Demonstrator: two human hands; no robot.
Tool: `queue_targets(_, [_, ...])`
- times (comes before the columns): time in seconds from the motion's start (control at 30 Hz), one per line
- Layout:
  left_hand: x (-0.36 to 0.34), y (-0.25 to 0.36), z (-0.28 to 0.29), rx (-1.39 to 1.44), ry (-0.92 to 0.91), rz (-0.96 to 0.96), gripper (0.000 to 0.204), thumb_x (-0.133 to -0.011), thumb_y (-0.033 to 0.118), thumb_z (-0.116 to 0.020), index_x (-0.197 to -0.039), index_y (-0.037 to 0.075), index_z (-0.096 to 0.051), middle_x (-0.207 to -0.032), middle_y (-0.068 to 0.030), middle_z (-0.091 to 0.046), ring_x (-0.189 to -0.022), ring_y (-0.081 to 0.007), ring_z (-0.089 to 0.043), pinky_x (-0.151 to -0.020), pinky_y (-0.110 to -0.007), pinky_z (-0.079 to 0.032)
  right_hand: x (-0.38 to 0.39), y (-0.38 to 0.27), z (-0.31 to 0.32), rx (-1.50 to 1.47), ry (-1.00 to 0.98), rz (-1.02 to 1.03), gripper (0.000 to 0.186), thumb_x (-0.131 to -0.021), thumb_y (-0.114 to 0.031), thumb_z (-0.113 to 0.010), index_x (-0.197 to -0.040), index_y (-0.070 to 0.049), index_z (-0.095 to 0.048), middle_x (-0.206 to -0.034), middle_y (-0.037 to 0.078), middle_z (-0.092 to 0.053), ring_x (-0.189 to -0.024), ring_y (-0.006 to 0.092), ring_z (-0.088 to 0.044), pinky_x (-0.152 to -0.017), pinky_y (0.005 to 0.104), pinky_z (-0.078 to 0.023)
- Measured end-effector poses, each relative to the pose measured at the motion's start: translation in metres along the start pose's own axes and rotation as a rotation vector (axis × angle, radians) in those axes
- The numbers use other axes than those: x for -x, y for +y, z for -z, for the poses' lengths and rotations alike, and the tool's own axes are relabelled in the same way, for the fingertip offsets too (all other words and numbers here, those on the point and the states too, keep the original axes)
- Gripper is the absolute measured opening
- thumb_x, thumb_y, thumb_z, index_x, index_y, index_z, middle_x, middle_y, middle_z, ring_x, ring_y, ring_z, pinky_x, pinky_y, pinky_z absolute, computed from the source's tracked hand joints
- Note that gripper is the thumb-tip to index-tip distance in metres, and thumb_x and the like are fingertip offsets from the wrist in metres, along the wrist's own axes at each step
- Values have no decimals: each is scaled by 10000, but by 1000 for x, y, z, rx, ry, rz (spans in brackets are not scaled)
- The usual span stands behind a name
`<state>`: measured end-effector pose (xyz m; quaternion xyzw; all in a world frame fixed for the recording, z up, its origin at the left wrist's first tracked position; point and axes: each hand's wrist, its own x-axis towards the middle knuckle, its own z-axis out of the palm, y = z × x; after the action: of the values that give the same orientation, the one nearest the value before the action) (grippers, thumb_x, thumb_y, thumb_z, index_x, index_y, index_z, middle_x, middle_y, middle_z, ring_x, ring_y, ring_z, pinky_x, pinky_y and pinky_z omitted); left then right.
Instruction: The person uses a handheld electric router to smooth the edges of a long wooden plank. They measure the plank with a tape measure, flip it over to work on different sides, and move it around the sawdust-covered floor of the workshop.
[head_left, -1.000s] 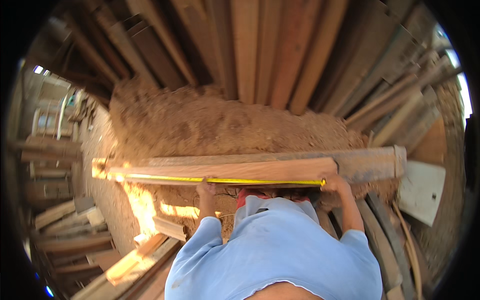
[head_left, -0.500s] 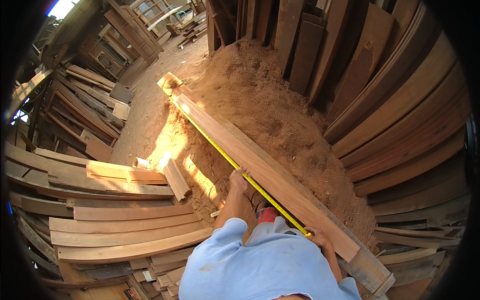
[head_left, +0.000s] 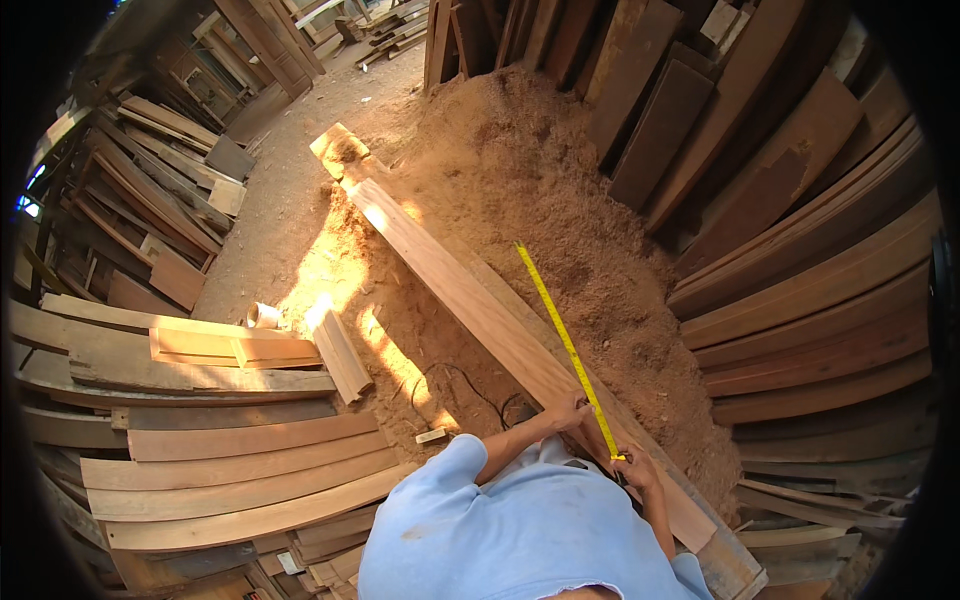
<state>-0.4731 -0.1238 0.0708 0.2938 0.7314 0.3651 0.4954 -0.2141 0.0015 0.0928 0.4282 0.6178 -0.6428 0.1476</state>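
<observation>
A yellow tape measure [head_left: 560, 325] has its blade stretched out over the right side of a long reddish-brown plank [head_left: 470, 310], its far end free above the sawdust. My right hand [head_left: 640, 472] is closed around the tape's case end, near the plank's near part; the case is mostly hidden by the fingers. Over the plank, my left hand [head_left: 568, 412] has its fingers curled at the blade's left edge, some way up from the right hand. Beneath the plank lies a longer, rougher timber [head_left: 735, 560], which shows at both ends and along the right edge.
A sawdust mound [head_left: 520, 150] spreads beyond the plank. Tall boards [head_left: 820, 300] lean along the right. Stacked planks [head_left: 250, 440] lie at the left, beside a short grooved wood piece [head_left: 340, 355] and a pale roll [head_left: 263, 316]. A dark cord [head_left: 470, 385] runs across the ground.
The tape's far end has come off the plank's far end and swung right, with less blade out. My left hand has moved right and nearer, close to my right hand.
</observation>
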Motion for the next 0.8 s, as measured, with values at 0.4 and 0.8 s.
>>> queue_targets(0.4, [-44,-57,131,-1260,74,-847,851,-741,339,-765,-1498,138,-434,-1468,-235,-474,-1354,-425,-437,-1106,-614,-328,-25,-59,-13,370,348,-98,697,-815,-133,-685,-1474,-13,-493,-1271,272,-666,-1162,362,-651,-959,402,-513])
queue_targets(0.8, [-97,-89,98,-1009,213,-1110,180,-809,212,-606,-891,54,-578,-911,-87,-602,-911,-266,-565,-812,-455,-427,-74,-97,-13,575,153,-190,524,-721,-241,-630,-1188,-15,-702,-1173,316,-678,-1095,426,-681,-882,453,-536])
